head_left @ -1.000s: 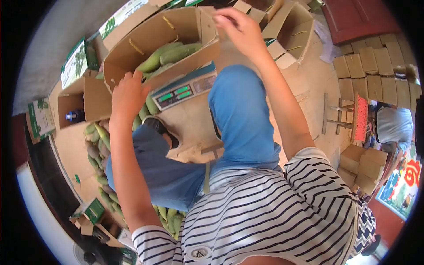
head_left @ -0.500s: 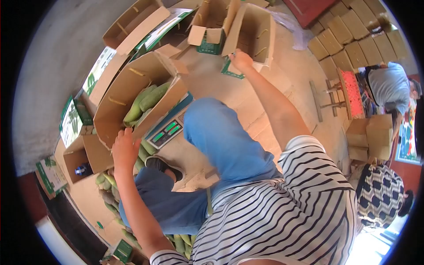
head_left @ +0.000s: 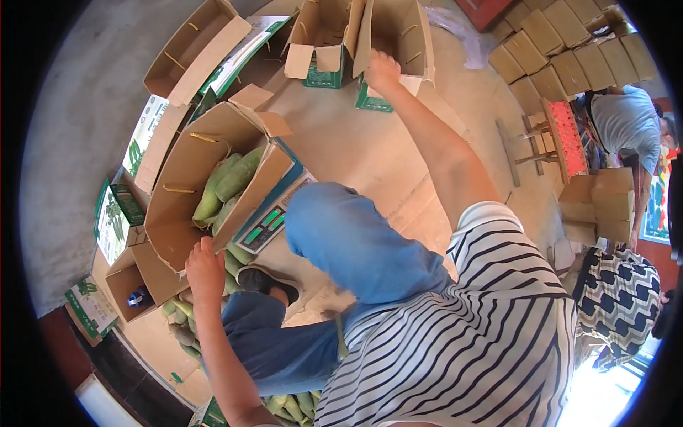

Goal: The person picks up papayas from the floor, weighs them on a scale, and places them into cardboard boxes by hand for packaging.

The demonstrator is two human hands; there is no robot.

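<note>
My left hand (head_left: 205, 269) grips the lower edge of an open cardboard box (head_left: 181, 199) that holds several long green mangoes (head_left: 229, 181). This box sits tilted on a digital scale (head_left: 267, 225) with green displays. My right arm stretches forward, and my right hand (head_left: 383, 71) holds the near rim of an empty cardboard box (head_left: 402, 28) farther off on the floor. My knees in blue jeans lie between the two hands.
More open cartons (head_left: 320, 35) and green-printed flat boxes (head_left: 153, 142) ring the scale. Loose mangoes (head_left: 183, 320) are piled on the floor at the left. Closed boxes (head_left: 548, 50) are stacked at upper right beside a red stool (head_left: 565, 139). Two other people (head_left: 626, 121) sit at right.
My right hand left the mango box's flap and reached forward to the empty box. The left hand slid down to the mango box's lower edge. The view swung forward.
</note>
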